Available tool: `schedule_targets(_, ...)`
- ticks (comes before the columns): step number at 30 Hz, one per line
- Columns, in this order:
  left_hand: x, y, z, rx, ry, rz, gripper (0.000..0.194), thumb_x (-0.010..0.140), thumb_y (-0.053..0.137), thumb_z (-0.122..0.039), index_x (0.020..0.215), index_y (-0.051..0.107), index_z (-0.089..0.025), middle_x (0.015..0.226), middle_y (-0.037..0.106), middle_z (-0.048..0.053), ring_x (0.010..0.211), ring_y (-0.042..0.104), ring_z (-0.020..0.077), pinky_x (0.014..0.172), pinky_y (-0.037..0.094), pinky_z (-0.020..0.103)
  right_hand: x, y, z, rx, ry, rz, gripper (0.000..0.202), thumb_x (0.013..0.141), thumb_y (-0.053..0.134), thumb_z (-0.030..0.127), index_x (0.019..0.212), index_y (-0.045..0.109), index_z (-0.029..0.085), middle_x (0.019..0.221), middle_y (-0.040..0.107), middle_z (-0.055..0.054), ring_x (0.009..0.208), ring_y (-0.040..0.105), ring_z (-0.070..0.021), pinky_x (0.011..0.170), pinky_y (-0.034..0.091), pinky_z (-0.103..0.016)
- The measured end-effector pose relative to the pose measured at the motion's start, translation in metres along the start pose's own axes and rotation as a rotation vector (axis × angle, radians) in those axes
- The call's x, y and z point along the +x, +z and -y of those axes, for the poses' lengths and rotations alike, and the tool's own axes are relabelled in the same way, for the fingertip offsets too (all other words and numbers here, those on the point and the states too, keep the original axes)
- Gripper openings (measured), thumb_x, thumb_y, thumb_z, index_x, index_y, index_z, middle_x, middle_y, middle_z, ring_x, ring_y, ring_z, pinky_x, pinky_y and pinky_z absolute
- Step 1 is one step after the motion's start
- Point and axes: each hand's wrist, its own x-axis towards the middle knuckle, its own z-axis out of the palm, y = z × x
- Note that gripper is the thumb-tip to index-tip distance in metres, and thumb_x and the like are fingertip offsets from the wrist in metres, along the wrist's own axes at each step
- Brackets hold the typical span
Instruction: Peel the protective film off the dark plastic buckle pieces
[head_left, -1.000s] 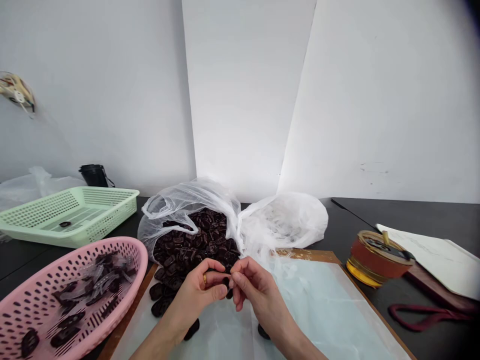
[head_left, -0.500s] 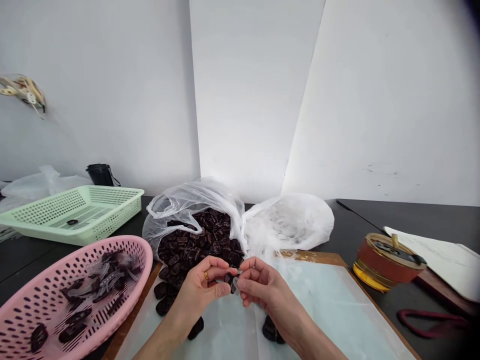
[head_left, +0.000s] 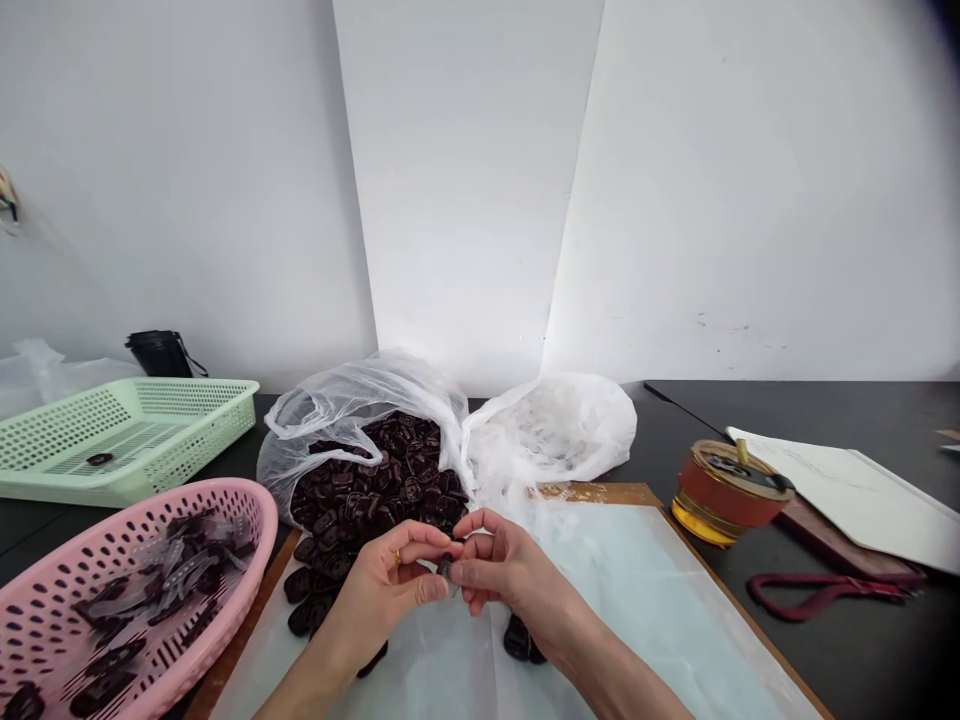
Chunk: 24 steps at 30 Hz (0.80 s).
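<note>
My left hand (head_left: 386, 585) and my right hand (head_left: 506, 570) meet over the pale sheet, thumbs and fingertips pinched together. Between them is a small dark plastic piece (head_left: 445, 563) with a translucent bit against it, largely covered by the fingers. Just behind, a clear plastic bag (head_left: 300, 425) spills a heap of dark brown oval pieces (head_left: 375, 490) onto the sheet. A second white bag (head_left: 615, 420) beside it holds translucent plastic bits (head_left: 551, 440). Under my right wrist lie a few dark pieces (head_left: 519, 640).
At left, a pink basket (head_left: 259, 520) holds dark pieces joined with translucent strips. A green basket (head_left: 217, 425) and black cup (head_left: 161, 353) stand behind it. The sheet covers a wooden board (head_left: 637, 492). Rightward are a tape-like roll (head_left: 727, 490), red-handled pliers (head_left: 802, 597) and a notebook (head_left: 855, 490).
The view has swung right, so the scene sits further left and more of the pliers shows. My hands have drawn closer together, covering more of the small dark piece.
</note>
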Motion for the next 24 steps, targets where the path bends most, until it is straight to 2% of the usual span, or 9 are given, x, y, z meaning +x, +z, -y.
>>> schedule_targets(4,0.000,0.002,-0.001,0.069,0.016,0.012,0.025,0.071,0.080,-0.017,0.094,0.073,-0.021,0.101,0.078,0.006,0.087,0.068,0.0205,0.075,0.050,0.029,0.003,0.000,-0.004,-0.039,-0.044,-0.054,0.039,0.062,0.079,0.020,0.092,0.055,0.019,0.060,0.061,0.008,0.049,0.055,-0.0092,0.049,0.047,-0.023)
schedule_targets(9,-0.002,0.004,-0.001,0.189,0.046,-0.025,0.022,0.072,0.078,-0.016,0.093,0.074,-0.022,0.104,0.078,0.006,0.092,0.067,0.0225,0.082,0.050,0.031,0.007,-0.001,-0.010,-0.070,-0.066,-0.083,0.039,0.060,0.078,0.020,0.091,0.054,0.019,0.059,0.061,0.008,0.046,0.054,-0.0094,0.046,0.047,-0.023)
schedule_targets(19,0.000,0.004,0.001,0.214,0.041,-0.097,0.025,0.070,0.079,-0.014,0.093,0.074,-0.021,0.098,0.078,0.004,0.077,0.062,0.0177,0.075,0.049,0.028,0.004,0.010,-0.016,-0.088,-0.260,-0.143,0.029,0.070,0.071,0.017,0.092,0.053,0.020,0.061,0.061,0.007,0.050,0.053,-0.0094,0.050,0.045,-0.023)
schedule_targets(24,0.000,0.003,0.002,0.170,0.040,-0.086,0.022,0.074,0.077,-0.020,0.096,0.075,-0.022,0.103,0.078,0.007,0.090,0.068,0.0239,0.083,0.051,0.033,0.004,0.013,-0.014,-0.102,-0.271,-0.182,0.028,0.072,0.073,0.020,0.091,0.053,0.020,0.060,0.061,0.006,0.052,0.053,-0.0106,0.052,0.044,-0.024)
